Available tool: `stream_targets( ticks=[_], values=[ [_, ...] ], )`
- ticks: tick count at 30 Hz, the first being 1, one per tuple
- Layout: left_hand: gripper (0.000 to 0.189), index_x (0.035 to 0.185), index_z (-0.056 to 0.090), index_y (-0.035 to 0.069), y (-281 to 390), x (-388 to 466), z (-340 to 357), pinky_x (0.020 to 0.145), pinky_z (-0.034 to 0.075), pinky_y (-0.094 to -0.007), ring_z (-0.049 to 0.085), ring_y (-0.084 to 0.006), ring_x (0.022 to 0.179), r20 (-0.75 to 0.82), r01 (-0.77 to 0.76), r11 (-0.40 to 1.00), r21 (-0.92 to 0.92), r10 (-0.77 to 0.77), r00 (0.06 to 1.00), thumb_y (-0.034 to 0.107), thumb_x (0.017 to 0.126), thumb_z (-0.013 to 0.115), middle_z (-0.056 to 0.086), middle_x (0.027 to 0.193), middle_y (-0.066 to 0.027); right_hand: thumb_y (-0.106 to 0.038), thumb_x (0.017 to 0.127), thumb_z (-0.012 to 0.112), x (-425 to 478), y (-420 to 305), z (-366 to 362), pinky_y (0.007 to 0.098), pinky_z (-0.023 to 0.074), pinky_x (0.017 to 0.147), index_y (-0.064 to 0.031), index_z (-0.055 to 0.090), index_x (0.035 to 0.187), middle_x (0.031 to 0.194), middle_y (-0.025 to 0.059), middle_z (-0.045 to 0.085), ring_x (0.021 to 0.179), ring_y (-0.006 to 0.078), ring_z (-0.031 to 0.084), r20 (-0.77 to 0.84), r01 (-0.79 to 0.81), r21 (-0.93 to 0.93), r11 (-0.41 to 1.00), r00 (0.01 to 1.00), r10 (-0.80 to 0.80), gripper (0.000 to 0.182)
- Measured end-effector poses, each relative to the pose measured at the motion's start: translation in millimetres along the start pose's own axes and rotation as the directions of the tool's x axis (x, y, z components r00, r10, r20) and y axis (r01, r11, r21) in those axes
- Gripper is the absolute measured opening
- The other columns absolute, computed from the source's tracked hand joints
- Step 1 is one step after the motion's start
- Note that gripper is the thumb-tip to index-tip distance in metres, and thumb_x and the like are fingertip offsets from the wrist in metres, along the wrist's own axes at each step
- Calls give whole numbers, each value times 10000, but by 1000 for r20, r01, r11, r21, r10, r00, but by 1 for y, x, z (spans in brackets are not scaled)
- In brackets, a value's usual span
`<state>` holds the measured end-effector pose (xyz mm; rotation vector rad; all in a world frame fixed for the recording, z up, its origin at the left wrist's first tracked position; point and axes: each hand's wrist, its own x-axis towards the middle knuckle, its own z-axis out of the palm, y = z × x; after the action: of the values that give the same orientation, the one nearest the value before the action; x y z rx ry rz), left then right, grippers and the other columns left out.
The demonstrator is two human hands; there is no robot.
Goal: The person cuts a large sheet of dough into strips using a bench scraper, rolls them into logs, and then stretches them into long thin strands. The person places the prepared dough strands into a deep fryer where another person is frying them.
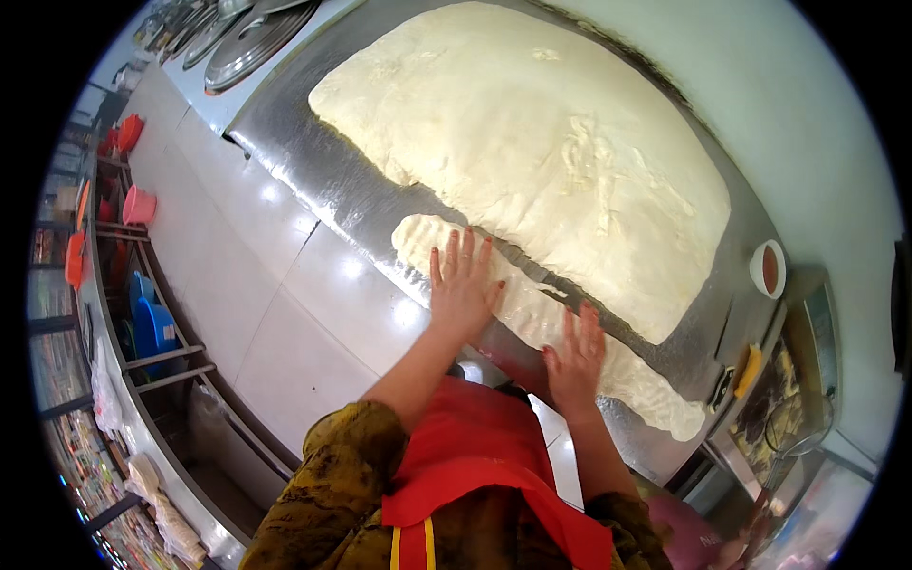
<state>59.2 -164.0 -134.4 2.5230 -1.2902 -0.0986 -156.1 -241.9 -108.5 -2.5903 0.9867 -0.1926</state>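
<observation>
A long strip of dough [531, 313] lies along the near edge of a metal worktop [335, 178]. On its left part rests my left hand [462, 288], palm down, fingers spread. My right hand [578, 353] lies flat on the same strip, farther right, fingers slightly apart. Finger-like dents mark the strip's surface. Behind it spreads a large flat slab of dough [513, 128], with a narrow gap of bare metal between the two. A thin scrap of dough [554, 290] sticks out from the strip's far side between my hands.
A white bowl of reddish liquid [769, 269] stands at the right. Near it are a cutter with a dark handle [721, 388], a yellow-handled tool [748, 370] and a wire strainer [798, 427]. Metal lids [256, 46] sit far left. Shelves with blue basins [153, 328] line the left side.
</observation>
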Motion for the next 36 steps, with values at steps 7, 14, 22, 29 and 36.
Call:
stream_targets(
  ticks=[7,14,22,29,36],
  values=[
    [781,1515,287,152,-59,-2,-14,1163,48,-569,106,-345,1479,171,-47,997,-68,58,984,504,880,574,167,1596,-140,-379,860,644,7,-28,30,506,112,1167,-115,318,1494,1575,139,237,1465,308,183,167,23,-155,988,986,4,760],
    [775,1517,289,150,-126,27,-14,1155,52,-581,119,-347,1477,99,-62,997,46,58,993,483,882,583,167,1601,-122,-340,878,640,27,-63,48,499,128,1162,-88,373,1458,1563,143,258,1465,320,179,214,94,53,994,971,-103,686],
    [785,1524,280,223,-166,47,-33,1160,28,-570,91,-338,1483,217,-143,979,147,109,970,544,872,578,146,1612,-83,-67,850,621,72,-22,40,423,429,937,-24,606,1155,1157,166,574,1094,356,516,-244,-189,213,959,940,239,308],
    [757,1518,287,185,-165,35,-18,1145,76,-596,111,-371,1471,89,-76,991,106,67,994,474,889,593,167,1603,-99,-58,831,647,77,-2,40,407,448,890,-53,632,1107,1135,144,563,1035,341,531,-243,-52,226,973,964,108,276],
    [746,1515,290,178,-170,40,-18,1143,97,-592,128,-385,1462,112,-109,990,84,100,989,454,894,597,179,1598,-108,-72,783,670,82,1,36,430,461,827,-61,639,1029,990,118,581,971,344,544,-148,-189,243,952,962,229,248]
  ],
)
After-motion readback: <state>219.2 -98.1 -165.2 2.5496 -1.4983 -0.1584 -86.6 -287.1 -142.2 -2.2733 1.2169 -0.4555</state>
